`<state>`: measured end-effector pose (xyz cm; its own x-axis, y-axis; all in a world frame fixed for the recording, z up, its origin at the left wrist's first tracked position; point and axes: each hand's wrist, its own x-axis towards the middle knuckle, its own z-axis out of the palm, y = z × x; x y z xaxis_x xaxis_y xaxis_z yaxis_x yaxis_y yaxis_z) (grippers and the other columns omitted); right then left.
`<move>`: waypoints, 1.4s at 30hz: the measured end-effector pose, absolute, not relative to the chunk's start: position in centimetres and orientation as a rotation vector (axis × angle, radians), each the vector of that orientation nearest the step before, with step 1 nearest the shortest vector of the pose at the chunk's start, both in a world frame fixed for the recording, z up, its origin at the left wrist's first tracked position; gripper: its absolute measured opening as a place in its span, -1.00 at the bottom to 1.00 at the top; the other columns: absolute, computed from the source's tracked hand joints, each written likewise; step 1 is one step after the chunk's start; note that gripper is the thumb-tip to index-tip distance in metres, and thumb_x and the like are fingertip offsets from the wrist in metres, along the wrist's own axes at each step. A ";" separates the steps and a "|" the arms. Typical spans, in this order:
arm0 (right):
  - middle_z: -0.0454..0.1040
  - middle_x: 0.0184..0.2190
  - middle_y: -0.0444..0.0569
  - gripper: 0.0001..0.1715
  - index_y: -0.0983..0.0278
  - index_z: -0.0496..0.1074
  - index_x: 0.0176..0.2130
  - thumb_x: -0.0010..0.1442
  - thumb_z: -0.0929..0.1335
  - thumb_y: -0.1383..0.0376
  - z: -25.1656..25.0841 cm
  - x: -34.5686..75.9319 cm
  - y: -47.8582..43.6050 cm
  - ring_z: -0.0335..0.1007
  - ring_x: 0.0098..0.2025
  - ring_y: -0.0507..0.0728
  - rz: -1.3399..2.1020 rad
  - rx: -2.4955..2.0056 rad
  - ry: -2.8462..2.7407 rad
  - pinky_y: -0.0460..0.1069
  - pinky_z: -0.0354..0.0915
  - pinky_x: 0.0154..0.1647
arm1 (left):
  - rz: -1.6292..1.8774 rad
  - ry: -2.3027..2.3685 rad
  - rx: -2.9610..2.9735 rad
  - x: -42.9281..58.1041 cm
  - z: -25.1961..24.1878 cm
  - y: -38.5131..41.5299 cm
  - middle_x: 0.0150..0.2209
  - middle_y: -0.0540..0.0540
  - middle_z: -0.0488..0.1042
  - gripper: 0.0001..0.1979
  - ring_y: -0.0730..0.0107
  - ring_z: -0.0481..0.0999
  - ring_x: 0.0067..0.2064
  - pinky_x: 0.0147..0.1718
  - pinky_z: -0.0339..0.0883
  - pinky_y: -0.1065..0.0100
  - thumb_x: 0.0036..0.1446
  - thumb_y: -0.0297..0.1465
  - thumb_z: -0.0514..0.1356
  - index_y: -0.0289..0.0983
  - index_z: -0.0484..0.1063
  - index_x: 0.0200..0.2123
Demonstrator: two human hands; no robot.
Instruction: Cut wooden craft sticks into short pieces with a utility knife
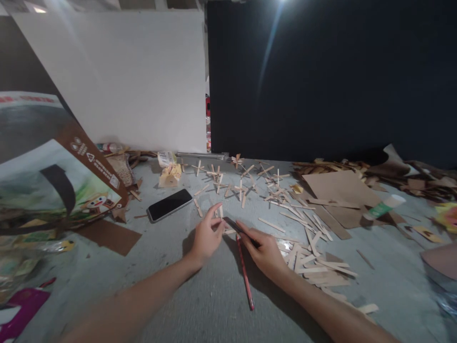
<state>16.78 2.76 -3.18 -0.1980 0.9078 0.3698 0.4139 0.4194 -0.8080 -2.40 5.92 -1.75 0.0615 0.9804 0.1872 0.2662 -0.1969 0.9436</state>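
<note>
My left hand (207, 238) pinches a wooden craft stick (221, 211) between thumb and fingers, with the stick held upright. My right hand (262, 247) is closed around a slim, dark tool (233, 225); its tip is close to the left fingertips, and I cannot tell its exact kind. Another craft stick (229, 232) lies low between the hands. Just beside the right hand, a red pencil (245, 276) rests on the grey table (200, 305). Beyond the hands stand several small crossed-stick pieces (241, 190).
A phone (170, 205) lies left of the hands. Loose craft sticks (314, 262) are heaped on the right, near cardboard (335, 190) and a glue stick (384, 207). A large printed bag (53, 166) stands at left. White (117, 81) and black (321, 81) panels close off the back.
</note>
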 end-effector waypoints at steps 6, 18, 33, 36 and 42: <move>0.65 -0.31 -0.01 -0.52 0.22 0.53 0.24 0.44 0.28 0.23 -3.2 16.7 2.6 0.59 -0.30 0.13 0.615 -1.109 -1.846 -0.03 0.47 -0.25 | 1.154 1.339 1.661 -2.4 -1.6 5.6 -0.29 -0.05 0.69 -0.42 0.31 0.70 -0.22 -0.06 0.48 0.31 0.25 -0.45 0.18 -0.24 0.30 0.34; 0.63 -0.22 0.06 -0.48 0.16 0.45 0.31 0.47 0.21 0.28 -3.3 16.7 1.8 0.60 -0.25 0.17 0.470 -1.183 -1.967 -0.01 0.49 -0.20 | 1.168 1.357 1.711 -2.2 -1.5 5.3 -0.26 -0.08 0.70 -0.44 0.29 0.70 -0.19 -0.06 0.49 0.31 0.28 -0.46 0.17 -0.22 0.31 0.34; 0.65 -0.15 0.05 -0.46 0.14 0.42 0.34 0.46 0.21 0.29 -3.5 16.7 1.9 0.63 -0.18 0.17 0.490 -1.163 -1.948 -0.01 0.51 -0.14 | 1.152 1.352 1.737 -2.2 -1.3 5.0 -0.24 -0.11 0.69 -0.47 0.28 0.69 -0.15 -0.06 0.48 0.31 0.31 -0.44 0.16 -0.19 0.33 0.33; 0.64 -0.20 0.05 -0.46 0.14 0.42 0.34 0.47 0.21 0.28 -3.6 16.8 1.9 0.62 -0.22 0.16 0.483 -1.149 -1.973 -0.02 0.51 -0.18 | 1.145 1.338 1.760 -2.3 -1.5 5.1 -0.26 -0.11 0.68 -0.45 0.28 0.69 -0.17 -0.06 0.49 0.31 0.31 -0.45 0.15 -0.20 0.31 0.35; 0.61 -0.26 0.05 -0.45 0.16 0.40 0.36 0.47 0.20 0.27 -3.7 16.8 1.9 0.58 -0.30 0.16 0.454 -1.165 -1.998 -0.02 0.49 -0.25 | 1.142 1.345 1.700 -2.4 -1.4 5.2 -0.18 -0.14 0.71 -0.42 0.25 0.70 -0.09 -0.01 0.48 0.27 0.28 -0.43 0.18 -0.20 0.28 0.35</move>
<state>16.77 1.91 -3.69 -0.2908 0.8514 0.4365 0.5794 0.5198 -0.6278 -2.38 5.17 -1.37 0.0820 0.9714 0.2228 0.3773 -0.2372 0.8952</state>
